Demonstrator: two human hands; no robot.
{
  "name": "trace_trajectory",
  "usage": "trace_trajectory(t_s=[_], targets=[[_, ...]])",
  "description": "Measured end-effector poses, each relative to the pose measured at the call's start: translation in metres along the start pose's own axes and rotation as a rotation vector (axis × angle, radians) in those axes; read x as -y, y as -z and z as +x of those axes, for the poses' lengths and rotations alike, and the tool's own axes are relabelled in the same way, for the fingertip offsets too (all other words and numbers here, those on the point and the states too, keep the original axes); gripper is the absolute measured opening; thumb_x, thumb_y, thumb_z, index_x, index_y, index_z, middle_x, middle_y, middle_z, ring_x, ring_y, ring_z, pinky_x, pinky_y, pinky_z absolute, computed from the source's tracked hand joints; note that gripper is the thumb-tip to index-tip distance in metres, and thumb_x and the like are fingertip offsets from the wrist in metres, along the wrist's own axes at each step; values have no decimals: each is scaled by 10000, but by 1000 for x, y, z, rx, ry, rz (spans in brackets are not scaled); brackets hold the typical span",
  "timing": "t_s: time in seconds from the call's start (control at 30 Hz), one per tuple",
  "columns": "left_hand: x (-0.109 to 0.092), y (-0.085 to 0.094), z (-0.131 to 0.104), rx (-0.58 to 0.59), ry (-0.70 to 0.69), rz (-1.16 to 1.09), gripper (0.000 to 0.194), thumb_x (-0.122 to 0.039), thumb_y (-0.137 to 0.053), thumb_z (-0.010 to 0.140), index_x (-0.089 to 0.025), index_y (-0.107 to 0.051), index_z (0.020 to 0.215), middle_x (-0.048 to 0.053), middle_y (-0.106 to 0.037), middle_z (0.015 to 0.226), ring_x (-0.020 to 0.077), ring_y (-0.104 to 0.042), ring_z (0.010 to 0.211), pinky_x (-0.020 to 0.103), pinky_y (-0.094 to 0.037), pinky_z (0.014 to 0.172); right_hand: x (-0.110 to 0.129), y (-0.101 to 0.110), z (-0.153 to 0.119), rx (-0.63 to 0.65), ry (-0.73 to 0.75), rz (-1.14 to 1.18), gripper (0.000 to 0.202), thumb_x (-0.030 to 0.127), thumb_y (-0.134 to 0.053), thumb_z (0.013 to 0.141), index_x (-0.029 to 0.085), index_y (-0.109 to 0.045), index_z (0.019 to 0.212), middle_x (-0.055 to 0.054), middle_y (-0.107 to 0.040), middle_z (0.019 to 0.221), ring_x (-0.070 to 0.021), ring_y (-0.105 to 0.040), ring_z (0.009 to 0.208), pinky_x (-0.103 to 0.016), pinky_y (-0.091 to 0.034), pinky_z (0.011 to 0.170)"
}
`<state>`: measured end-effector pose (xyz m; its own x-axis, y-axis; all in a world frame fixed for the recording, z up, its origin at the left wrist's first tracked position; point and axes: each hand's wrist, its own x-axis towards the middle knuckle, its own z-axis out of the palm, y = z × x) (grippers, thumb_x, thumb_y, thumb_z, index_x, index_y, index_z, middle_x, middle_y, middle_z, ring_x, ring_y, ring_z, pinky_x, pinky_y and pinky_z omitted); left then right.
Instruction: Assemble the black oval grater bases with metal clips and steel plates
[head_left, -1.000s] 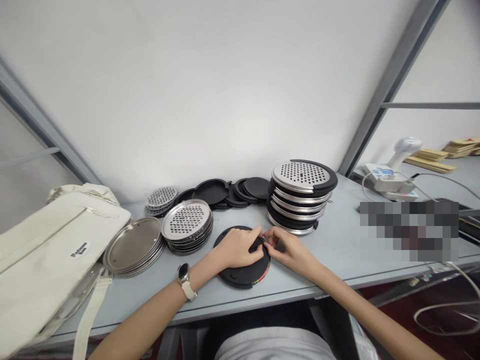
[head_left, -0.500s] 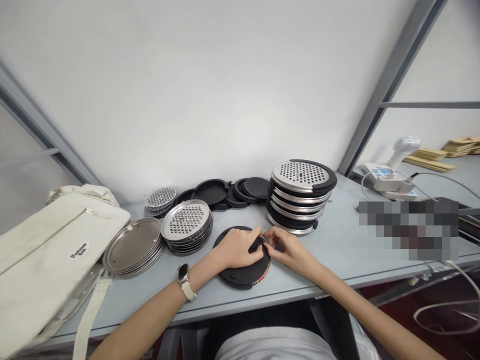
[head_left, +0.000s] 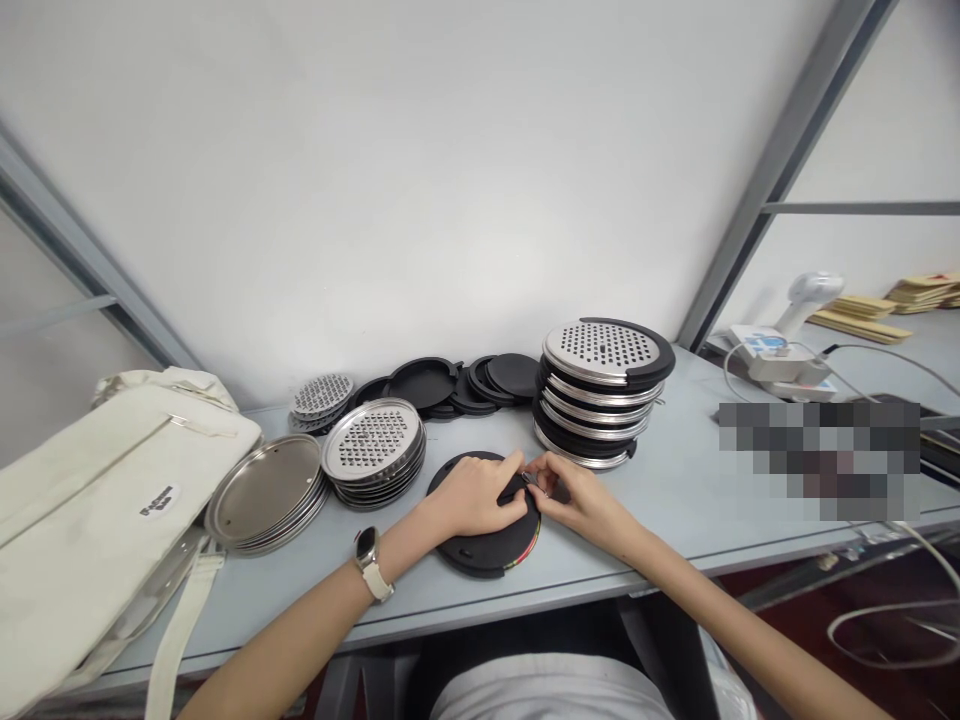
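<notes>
A round black disc (head_left: 491,548) with a red and yellow strip at its lower right rim lies near the table's front edge. My left hand (head_left: 480,495) rests over it, thumb and index finger bent around a small dark part at its right side. Coming from the right, my right hand (head_left: 566,492) has its fingertips pinched at that same spot, on a small piece too hidden to name. The hands nearly touch. Just behind them on the right rises a tall stack of perforated metal discs with black rims (head_left: 604,348).
Perforated metal plates (head_left: 373,440) and plain metal plates (head_left: 266,490) are stacked to the left. Black round covers (head_left: 424,385) lie along the wall. A cream bag (head_left: 127,480) fills the left end. At right are a white device (head_left: 814,290) and cables.
</notes>
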<state>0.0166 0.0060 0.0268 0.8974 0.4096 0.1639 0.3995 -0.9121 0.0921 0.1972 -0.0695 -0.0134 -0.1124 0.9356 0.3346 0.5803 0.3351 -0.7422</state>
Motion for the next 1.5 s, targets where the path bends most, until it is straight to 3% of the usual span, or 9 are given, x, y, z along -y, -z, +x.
trace_trajectory(t_s=[1.5], targets=[[0, -1, 1, 16, -2, -1, 188, -324, -458, 855, -201, -444, 997, 21, -656, 740, 216, -643, 667, 274, -406, 571, 0, 1, 0, 32, -21, 27, 111, 261, -518, 876, 192, -490, 958, 17, -511, 731, -132, -487, 657, -252, -407, 627]])
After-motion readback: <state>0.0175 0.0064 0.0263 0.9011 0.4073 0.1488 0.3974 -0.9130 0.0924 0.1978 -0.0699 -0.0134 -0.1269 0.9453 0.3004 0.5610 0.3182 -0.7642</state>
